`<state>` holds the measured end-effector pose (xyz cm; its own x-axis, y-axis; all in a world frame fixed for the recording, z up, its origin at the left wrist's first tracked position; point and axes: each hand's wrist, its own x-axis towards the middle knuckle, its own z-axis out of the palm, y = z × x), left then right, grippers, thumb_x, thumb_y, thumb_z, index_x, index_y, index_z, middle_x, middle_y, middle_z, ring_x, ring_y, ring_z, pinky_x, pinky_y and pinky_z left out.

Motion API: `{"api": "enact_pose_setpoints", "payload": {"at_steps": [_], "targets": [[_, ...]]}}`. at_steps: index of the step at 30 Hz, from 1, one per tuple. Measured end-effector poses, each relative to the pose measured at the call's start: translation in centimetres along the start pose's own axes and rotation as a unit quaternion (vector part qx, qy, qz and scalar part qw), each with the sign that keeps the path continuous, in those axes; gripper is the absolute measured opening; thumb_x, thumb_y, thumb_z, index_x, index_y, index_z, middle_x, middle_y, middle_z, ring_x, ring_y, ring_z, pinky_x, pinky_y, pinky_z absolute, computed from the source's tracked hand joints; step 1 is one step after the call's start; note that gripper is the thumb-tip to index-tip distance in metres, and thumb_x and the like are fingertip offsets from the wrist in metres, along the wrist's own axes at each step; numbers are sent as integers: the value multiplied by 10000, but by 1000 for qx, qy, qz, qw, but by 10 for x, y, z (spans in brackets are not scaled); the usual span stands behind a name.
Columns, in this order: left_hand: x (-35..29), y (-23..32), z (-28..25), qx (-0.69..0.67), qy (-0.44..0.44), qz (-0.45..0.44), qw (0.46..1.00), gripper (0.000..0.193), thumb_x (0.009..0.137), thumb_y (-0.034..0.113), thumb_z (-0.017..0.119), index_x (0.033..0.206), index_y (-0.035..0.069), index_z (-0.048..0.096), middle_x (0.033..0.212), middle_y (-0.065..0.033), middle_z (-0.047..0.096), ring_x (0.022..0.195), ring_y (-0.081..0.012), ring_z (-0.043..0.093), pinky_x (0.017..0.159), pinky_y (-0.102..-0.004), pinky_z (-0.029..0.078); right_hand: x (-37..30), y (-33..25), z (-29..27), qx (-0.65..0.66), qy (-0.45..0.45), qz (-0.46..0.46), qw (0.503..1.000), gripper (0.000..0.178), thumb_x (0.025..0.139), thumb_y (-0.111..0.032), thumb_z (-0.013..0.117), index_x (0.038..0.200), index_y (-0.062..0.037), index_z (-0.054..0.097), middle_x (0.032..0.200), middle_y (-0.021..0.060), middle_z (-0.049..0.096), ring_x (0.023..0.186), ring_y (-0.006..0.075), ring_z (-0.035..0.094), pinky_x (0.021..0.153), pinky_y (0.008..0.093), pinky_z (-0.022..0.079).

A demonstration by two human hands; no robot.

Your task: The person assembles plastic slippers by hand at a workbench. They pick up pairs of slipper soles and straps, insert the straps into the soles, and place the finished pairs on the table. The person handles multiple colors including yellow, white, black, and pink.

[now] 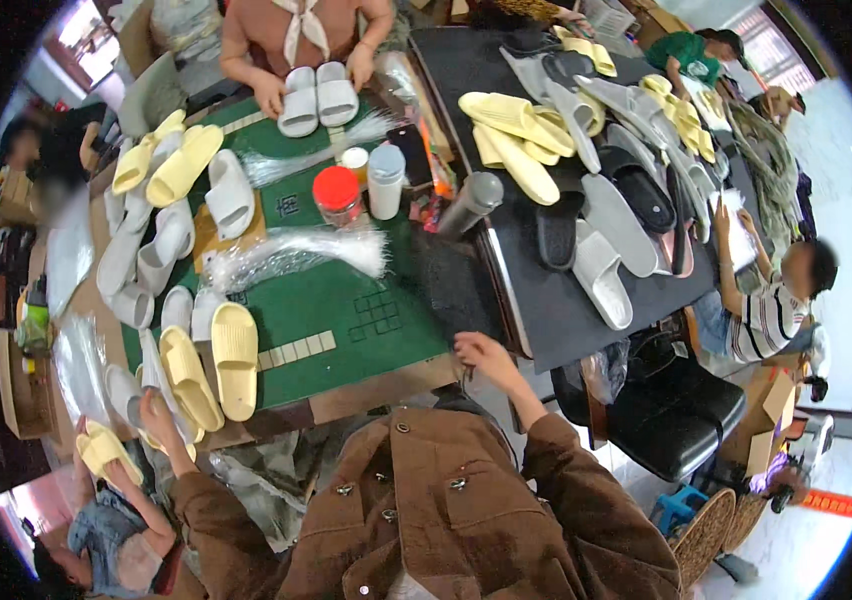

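At the near edge of the green table [346, 300], the left hand [154, 412] curled its fingers around a yellow slipper [189, 377], with another yellow slipper [235, 358] just beside it. The right hand [481, 352] rested loosely bent on the table corner, holding nothing.

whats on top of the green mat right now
On the green mat: yellow slippers, white slippers, two bundles of clear strips, a red-lidded jar and a row of tiles. Whatever lies beneath the slippers is covered.
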<state>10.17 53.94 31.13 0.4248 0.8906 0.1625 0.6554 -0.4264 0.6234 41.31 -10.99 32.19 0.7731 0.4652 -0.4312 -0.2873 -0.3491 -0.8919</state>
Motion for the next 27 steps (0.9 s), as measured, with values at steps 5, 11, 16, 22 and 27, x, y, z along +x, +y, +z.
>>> {"api": "enact_pose_setpoints", "payload": {"at_steps": [5,11,16,22,27], "targets": [[-89,82,38,-97,20,18,995,354,897,153,479,1192,-27,553,1207,-160,560,1149,-285,499,996,-354,357,-6,-24,-93,-10,214,-55,975,278,938,-130,505,1172,11,555,1046,86,606,932,149,595,793,269,492],[-201,199,102,-225,-124,-19,966,275,939,88,445,1160,-8,577,1181,-120,578,1069,-197,537,937,-298,387,-5,-25,-217,-295,460,-165,821,235,830,7,544,1055,-26,603,1004,132,603,879,279,602,758,355,489],[-257,269,131,-285,-209,-61,933,288,959,159,451,1191,30,563,1304,-129,480,1183,-234,479,978,-345,382,13,-32,-279,-443,430,-167,769,595,684,21,615,1252,-62,459,1201,166,460,1151,388,413,968,449,363],[-302,308,146,-307,-244,-55,918,273,960,155,450,1177,45,574,1323,-139,448,1196,-246,472,996,-362,378,49,-7,-311,-481,379,-156,775,535,665,37,589,1181,-87,517,1166,194,474,1116,413,440,939,459,395],[-333,306,153,-271,-249,-67,927,262,946,102,467,1171,22,576,1270,-133,499,1151,-240,514,959,-347,415,44,-18,-321,-485,216,-101,841,454,741,-8,548,1186,-94,523,1095,187,544,1056,393,515,897,455,429]]}}
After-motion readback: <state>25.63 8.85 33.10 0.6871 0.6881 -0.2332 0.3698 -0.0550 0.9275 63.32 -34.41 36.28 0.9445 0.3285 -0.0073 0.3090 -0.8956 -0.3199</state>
